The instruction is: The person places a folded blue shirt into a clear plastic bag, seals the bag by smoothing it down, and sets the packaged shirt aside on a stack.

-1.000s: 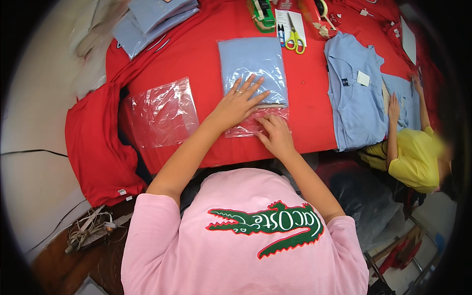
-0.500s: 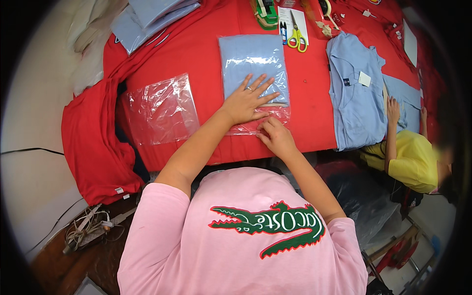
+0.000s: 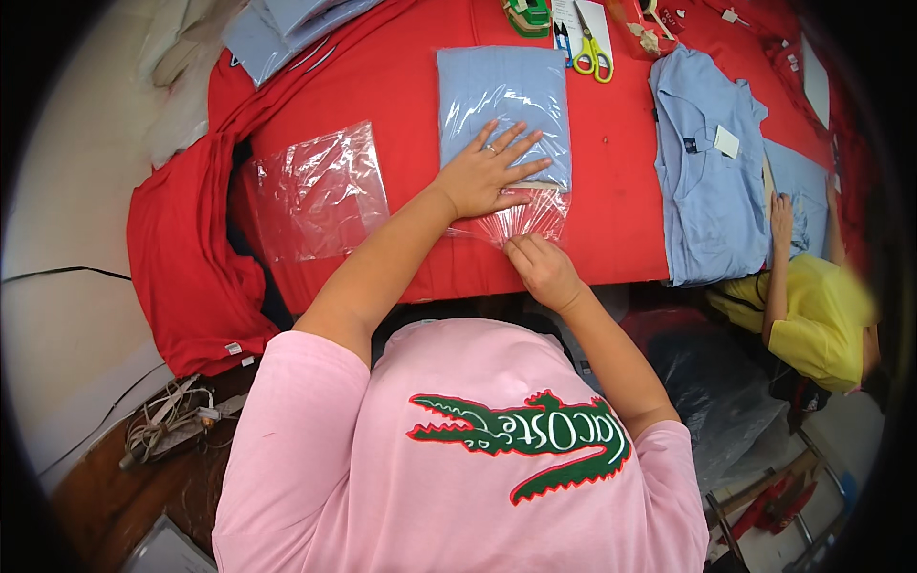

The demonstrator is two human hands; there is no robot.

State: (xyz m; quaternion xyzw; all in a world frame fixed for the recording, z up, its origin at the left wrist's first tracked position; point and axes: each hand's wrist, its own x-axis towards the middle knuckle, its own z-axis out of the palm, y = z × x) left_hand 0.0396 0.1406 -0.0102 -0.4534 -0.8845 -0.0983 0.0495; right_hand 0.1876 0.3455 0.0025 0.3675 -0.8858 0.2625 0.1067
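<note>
A folded light-blue shirt [image 3: 497, 86] lies inside a clear plastic bag [image 3: 535, 212] on the red-covered table. My left hand [image 3: 492, 177] rests flat on the bagged shirt's near part, fingers spread, a ring on one finger. Below it, my right hand [image 3: 544, 267] pinches the near edge of the bag's loose flap. The plastic is drawn into creases that fan out from those fingertips. Left of my left forearm lies another clear plastic bag [image 3: 320, 191], flat on the table.
Yellow-handled scissors [image 3: 592, 57] and a green tape dispenser [image 3: 528, 16] lie at the back. A light-blue shirt [image 3: 707, 181] is spread at right, near a co-worker in a yellow top [image 3: 821, 325]. Red garments [image 3: 186, 258] hang over the left edge; bagged blue shirts [image 3: 277, 38] lie far left.
My right hand now pulls the bag's flap toward me, and the plastic has gathered into taut creases. My left hand stays spread on the shirt. The whole view has shifted slightly.
</note>
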